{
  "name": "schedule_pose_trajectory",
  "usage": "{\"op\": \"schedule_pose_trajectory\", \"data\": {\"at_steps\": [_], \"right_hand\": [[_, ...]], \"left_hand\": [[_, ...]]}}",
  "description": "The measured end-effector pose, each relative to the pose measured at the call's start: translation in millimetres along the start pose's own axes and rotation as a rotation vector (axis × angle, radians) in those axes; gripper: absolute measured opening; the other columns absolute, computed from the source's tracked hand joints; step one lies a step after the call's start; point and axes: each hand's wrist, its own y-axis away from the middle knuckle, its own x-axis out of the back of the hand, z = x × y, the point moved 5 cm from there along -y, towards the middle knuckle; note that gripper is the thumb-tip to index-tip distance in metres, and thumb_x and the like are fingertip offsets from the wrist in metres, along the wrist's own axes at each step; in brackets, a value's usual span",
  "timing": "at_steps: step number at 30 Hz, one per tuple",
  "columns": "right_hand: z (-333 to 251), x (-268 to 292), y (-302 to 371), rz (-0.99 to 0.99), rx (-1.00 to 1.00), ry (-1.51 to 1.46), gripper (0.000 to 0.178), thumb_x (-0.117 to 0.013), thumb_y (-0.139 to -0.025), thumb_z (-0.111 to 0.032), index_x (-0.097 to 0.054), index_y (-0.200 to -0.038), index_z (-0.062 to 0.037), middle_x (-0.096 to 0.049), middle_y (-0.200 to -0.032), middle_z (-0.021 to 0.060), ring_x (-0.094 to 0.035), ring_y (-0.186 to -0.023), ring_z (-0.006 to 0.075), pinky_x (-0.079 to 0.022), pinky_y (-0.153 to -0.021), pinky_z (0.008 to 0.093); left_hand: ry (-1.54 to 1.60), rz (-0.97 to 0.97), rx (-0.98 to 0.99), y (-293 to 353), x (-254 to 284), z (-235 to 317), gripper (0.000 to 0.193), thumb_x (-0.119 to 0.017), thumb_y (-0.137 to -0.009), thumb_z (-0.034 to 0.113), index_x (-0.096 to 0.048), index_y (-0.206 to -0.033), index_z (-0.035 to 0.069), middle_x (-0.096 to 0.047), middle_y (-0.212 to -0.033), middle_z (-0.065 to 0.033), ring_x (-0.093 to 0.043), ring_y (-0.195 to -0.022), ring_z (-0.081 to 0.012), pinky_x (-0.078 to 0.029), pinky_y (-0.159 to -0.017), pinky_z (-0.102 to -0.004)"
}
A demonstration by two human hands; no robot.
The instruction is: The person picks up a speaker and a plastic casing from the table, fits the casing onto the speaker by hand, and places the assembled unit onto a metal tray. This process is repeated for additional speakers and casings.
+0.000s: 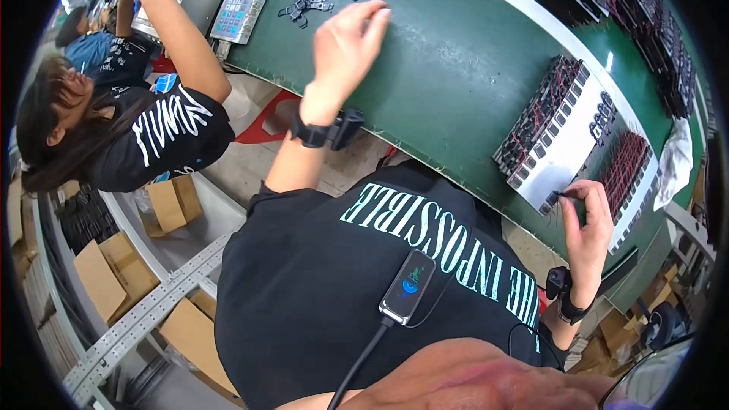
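Over the green table, just right of a loose pile of small black plastic parts point(304, 0), is my left hand point(348, 45). Its thumb and fingers come together at the tips, and whatever is between them cannot be made out. At the near corner of a white board point(573, 137), my right hand point(588, 216) pinches a small black part point(557, 196) between thumb and forefinger. Black parts with red wires point(543, 114) line the board's left edge in a row. Several loose black parts point(604, 118) lie on its right side.
Another board with red-wired parts point(626, 175) lies to the right. Stacked wired parts point(607, 0) stand at the far right. A keypad device point(247, 0) sits at the far left, beside a co-worker point(144, 121). A white cloth point(674, 163) hangs at the right.
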Motion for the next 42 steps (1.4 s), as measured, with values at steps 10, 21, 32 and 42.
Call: {"op": "schedule_pose_trajectory", "data": {"at_steps": [10,21,32,42], "right_hand": [[62,41,-6,0.470,-0.203,-0.598,0.009,-0.058,-0.097,-0.002,-0.063,-0.104,0.0016,-0.062,-0.104,0.0025,-0.058,-0.093,0.0085,-0.046,-0.086,0.0226],[64,34,-6,0.416,-0.234,-0.714,0.017,-0.060,-0.096,-0.005,-0.063,-0.112,0.0008,-0.063,-0.101,0.0024,-0.061,-0.092,0.0098,-0.047,-0.086,0.0225],[51,36,2,0.497,-0.236,-0.691,0.016,-0.060,-0.094,-0.001,-0.063,-0.109,0.0007,-0.063,-0.098,0.0029,-0.060,-0.088,0.0089,-0.046,-0.083,0.0212],[-35,18,-19,0.406,0.074,-0.937,0.018,-0.063,-0.091,0.001,-0.062,-0.110,0.0032,-0.066,-0.099,0.0048,-0.063,-0.088,0.0089,-0.050,-0.080,0.0219]], "left_hand": [[-0.596,-0.161,-0.388,-78,-26,-45,0.018,-0.064,-0.088,0.021,-0.073,-0.098,0.010,-0.070,-0.091,-0.0107,-0.067,-0.085,-0.0317,-0.054,-0.074,-0.0408],[-0.571,-0.423,-0.384,-95,-28,-47,0.017,-0.068,-0.084,0.018,-0.068,-0.098,0.008,-0.069,-0.087,-0.0102,-0.066,-0.083,-0.0328,-0.053,-0.074,-0.0421],[-0.447,-0.608,-0.275,-59,-26,49,0.032,-0.061,-0.087,0.011,-0.067,-0.118,0.014,-0.069,-0.089,-0.0121,-0.067,-0.078,-0.0272,-0.054,-0.071,-0.0374],[0.859,-0.573,0.035,4,-78,194,0.016,-0.066,-0.091,0.003,-0.071,-0.105,-0.002,-0.071,-0.100,-0.0084,-0.070,-0.080,-0.0146,-0.056,-0.071,-0.0221]]}}
